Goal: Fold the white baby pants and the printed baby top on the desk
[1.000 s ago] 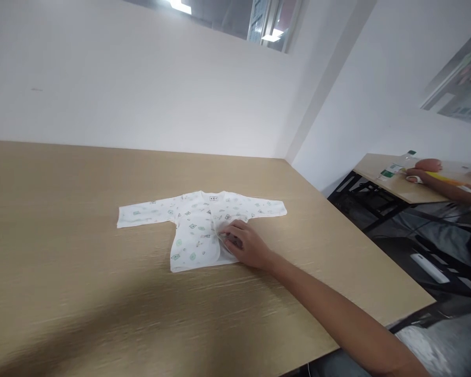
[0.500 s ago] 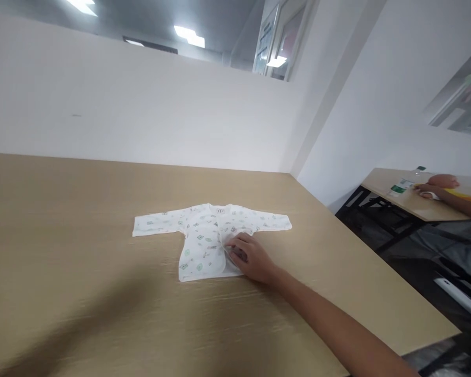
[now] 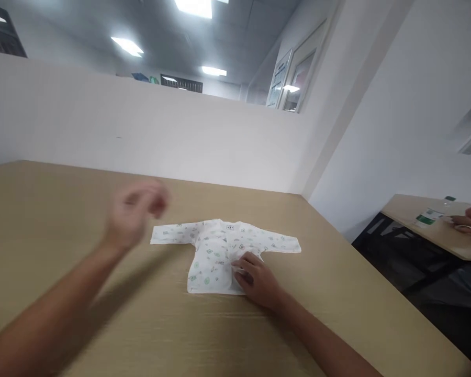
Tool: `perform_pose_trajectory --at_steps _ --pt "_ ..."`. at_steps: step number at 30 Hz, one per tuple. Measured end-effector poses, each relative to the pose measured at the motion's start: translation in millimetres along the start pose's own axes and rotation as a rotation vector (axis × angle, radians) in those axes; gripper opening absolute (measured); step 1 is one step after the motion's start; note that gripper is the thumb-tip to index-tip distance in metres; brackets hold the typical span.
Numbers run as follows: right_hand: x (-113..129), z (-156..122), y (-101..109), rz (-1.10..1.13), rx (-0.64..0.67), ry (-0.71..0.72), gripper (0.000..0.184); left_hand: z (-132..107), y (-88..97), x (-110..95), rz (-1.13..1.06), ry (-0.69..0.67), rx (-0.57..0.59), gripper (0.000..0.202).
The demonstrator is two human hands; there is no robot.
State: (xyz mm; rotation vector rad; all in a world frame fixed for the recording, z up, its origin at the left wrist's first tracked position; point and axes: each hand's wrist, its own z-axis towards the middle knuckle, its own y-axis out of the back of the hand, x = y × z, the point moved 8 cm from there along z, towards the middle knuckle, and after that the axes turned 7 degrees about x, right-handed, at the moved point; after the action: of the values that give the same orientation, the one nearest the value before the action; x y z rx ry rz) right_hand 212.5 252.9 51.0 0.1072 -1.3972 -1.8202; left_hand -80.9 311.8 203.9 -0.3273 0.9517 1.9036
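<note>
A small white baby shirt [image 3: 210,264] with a green and grey print lies spread flat, its collar away from me and its long sleeves out to both sides. On the right half of its front rests my right hand [image 3: 257,277], fingers curled and pinching a bit of the cloth near the middle edge. That hand covers the lower right part of the shirt. My left hand [image 3: 135,212] is raised above the table, left of the shirt and near its left sleeve. Motion smears its fingers, and no object shows in it.
The shirt lies on a wooden table [image 3: 82,209] against a low white partition [image 3: 204,141]. At the far right, a second table [image 3: 408,209] bears a bottle with a green label [image 3: 429,215], with another person's hand [image 3: 461,222] beside it.
My left hand has come into view from the lower left and is raised above the table. My right hand stays on the shirt front. The view has tilted up and shifted left.
</note>
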Motion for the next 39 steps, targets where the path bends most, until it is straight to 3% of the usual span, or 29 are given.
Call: perform_pose_trajectory --at_steps 3,5,7,10,12,14,18,22,25,31,39 --pt "-2 -2 11 0.055 -0.07 -0.021 0.016 -16 -93.5 2 -0.045 -0.036 0.351 0.034" --pt "-5 -3 13 0.054 -0.062 -0.042 0.011 -37 -145.4 11 0.033 -0.09 0.467 0.034" --pt "-5 -4 8 0.029 0.001 -0.046 0.014 -61 -181.1 25 0.207 -0.148 0.55 0.043" --pt "-4 -6 -1 0.019 0.088 -0.031 0.02 -86 -203.5 42 0.338 -0.195 0.658 0.057" --pt "-8 -5 2 0.065 0.081 -0.028 0.018 -87 -202.9 48 0.363 -0.186 0.677 0.059" --pt "-24 -2 15 0.114 -0.006 -0.061 0.019 -74 -194.6 56 0.382 -0.113 0.619 0.058" --pt "-94 6 58 0.104 -0.31 -0.279 0.03 -39 -175.3 95 0.438 0.122 0.456 0.053" --pt "-168 21 65 0.061 -0.302 -0.454 0.048 -23 -168.4 142 0.474 0.296 0.428 0.051" --pt "-203 28 59 0.026 -0.286 -0.562 0.047 -19 -167.8 162 0.493 0.346 0.449 0.047" --pt "-220 31 54 0.015 -0.203 -0.596 0.034 -12 -156.2 178 0.539 0.368 0.438 0.04" --pt "-210 31 66 0.06 -0.084 -0.539 0.039 -2 -137.6 196 0.496 0.348 0.59 0.04"
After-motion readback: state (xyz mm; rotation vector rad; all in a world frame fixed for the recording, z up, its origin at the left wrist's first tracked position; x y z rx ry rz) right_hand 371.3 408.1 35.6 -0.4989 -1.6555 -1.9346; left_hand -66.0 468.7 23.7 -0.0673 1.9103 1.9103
